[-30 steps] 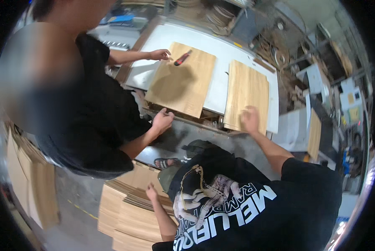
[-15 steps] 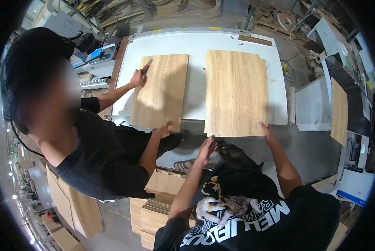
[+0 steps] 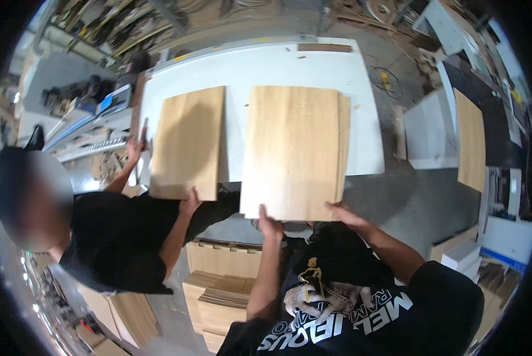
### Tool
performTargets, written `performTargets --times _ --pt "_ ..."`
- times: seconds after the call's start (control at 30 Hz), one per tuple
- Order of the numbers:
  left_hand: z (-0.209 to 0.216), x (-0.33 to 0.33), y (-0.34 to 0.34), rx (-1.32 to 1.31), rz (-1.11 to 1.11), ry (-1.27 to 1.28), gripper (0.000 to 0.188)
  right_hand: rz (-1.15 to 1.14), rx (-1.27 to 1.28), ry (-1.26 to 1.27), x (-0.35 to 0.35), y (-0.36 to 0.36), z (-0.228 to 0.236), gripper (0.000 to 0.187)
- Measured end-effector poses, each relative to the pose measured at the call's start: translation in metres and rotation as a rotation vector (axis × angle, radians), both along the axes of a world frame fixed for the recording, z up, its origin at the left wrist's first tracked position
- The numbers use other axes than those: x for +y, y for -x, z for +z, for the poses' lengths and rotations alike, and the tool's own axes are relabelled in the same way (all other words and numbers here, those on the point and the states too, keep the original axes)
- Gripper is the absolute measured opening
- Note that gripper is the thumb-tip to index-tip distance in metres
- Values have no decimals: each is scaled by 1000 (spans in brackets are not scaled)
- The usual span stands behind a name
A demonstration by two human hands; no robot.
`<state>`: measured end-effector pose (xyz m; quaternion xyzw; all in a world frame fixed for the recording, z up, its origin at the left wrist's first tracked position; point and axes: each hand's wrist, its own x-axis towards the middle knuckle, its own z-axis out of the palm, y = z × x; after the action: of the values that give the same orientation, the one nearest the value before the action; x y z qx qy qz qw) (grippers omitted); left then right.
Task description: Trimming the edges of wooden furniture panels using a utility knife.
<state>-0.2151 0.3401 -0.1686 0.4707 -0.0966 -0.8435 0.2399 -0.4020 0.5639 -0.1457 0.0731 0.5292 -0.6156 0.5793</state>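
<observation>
Light wood-grain panels (image 3: pixel 294 151), several lying one on another and slightly out of line, stick out past the near edge of the white table. My left hand (image 3: pixel 270 226) grips their near edge close to the left corner, thumb on top and fingers hidden underneath. Near the right corner, my right hand (image 3: pixel 348 216) holds the same edge with its thumb on the face. To the left lies another wood panel (image 3: pixel 187 145), its near edge held by a co-worker's hand (image 3: pixel 190 204). The co-worker's other hand (image 3: pixel 135 151) holds a red-handled cutter (image 3: pixel 144 129) beside that panel.
The white table (image 3: pixel 364 127) carries brown strips (image 3: pixel 325 48) at its far edge. Stacked boards (image 3: pixel 224 299) stand on the floor between me and the co-worker (image 3: pixel 117 237). A wood board (image 3: pixel 470 142) leans at the right by a white cabinet (image 3: pixel 429 136).
My panels have come nearer to me, further over the table edge. My left hand now has its thumb on top of them. The co-worker's cutter hand has left the panel's face, and my view has shifted.
</observation>
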Motion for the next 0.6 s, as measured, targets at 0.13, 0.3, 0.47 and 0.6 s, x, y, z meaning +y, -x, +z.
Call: performTargets --times 0.13,0.3,0.47,0.6 --pt "65 35 27 -2 -75 9 94 804 468 -160 31 3 -25 67" --pt "22 25 -12 -210 -44 -21 91 1214 1054 -374 -85 94 79 55" --pt "30 33 14 -230 -72 32 96 604 1554 -553 -160 247 125 64" --pt "23 32 6 -254 -52 -33 96 753 1399 -565 -194 316 84 89"
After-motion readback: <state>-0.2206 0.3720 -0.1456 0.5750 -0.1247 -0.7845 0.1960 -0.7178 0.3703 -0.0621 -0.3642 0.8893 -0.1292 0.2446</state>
